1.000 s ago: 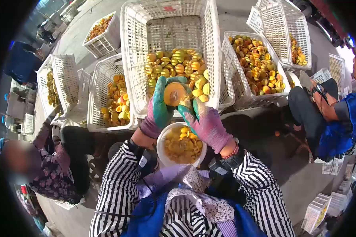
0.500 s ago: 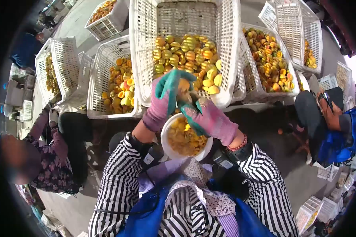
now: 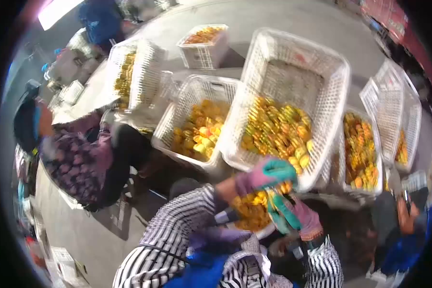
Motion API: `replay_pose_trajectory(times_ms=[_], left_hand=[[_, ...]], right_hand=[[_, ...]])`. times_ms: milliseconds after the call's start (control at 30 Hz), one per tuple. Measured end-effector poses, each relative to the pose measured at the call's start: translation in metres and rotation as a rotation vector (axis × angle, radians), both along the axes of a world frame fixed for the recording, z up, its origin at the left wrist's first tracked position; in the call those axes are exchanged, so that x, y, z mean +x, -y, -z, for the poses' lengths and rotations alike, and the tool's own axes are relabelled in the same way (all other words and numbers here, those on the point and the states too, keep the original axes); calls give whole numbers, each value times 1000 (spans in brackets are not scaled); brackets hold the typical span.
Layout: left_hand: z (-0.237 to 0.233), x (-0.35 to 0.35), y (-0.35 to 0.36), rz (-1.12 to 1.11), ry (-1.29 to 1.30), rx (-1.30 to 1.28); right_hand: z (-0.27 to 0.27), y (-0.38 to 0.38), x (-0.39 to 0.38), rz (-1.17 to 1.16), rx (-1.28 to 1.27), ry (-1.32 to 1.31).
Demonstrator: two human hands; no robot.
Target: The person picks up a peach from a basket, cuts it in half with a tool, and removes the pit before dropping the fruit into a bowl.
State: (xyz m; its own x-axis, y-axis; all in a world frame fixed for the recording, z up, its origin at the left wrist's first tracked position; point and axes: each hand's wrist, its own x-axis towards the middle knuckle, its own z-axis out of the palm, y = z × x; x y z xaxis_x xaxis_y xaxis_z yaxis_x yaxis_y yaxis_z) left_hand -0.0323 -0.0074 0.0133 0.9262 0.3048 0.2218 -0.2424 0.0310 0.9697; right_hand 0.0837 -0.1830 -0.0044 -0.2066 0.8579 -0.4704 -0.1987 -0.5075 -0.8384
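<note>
My left hand (image 3: 269, 175), in a pink and green glove, curls its fingers over an orange apricot (image 3: 285, 187), blurred by motion. Just below and to the right, my right hand (image 3: 293, 214), gloved alike, is closed near the same fruit; what it grips is hidden. Both hands are above a white bucket (image 3: 267, 232) of cut yellow-orange pieces (image 3: 252, 218). Beyond them, a big tilted white crate (image 3: 340, 91) holds whole-looking green-yellow apricots (image 3: 278, 125), with paler ones at its near corner.
A crate of fruit (image 3: 165, 144) stands left of the big crate, another (image 3: 378, 168) to its right. Farther off is a small crate (image 3: 197, 58). Co-workers sit at the left (image 3: 77, 158) and right (image 3: 408, 216).
The view has swung left, so crates and hands appear farther right and lower. My hands have drawn slightly apart, the left now above the right, both still near the fruit.
</note>
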Motion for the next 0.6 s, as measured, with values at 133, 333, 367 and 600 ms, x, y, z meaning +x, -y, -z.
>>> replay_pose_trajectory(times_ms=[133,333,367,600], left_hand=[[6,-1,6,-53,109,5],[-6,-17,-9,-362,165,-73],[3,-21,-23,-493,179,-96],[26,-90,-127,-1176,-499,1131]], right_hand=[[1,-12,-4,-39,165,28],[47,-16,-16,-46,45,-27],[46,-19,-23,-46,51,-29],[41,-11,-21,-429,277,1162]])
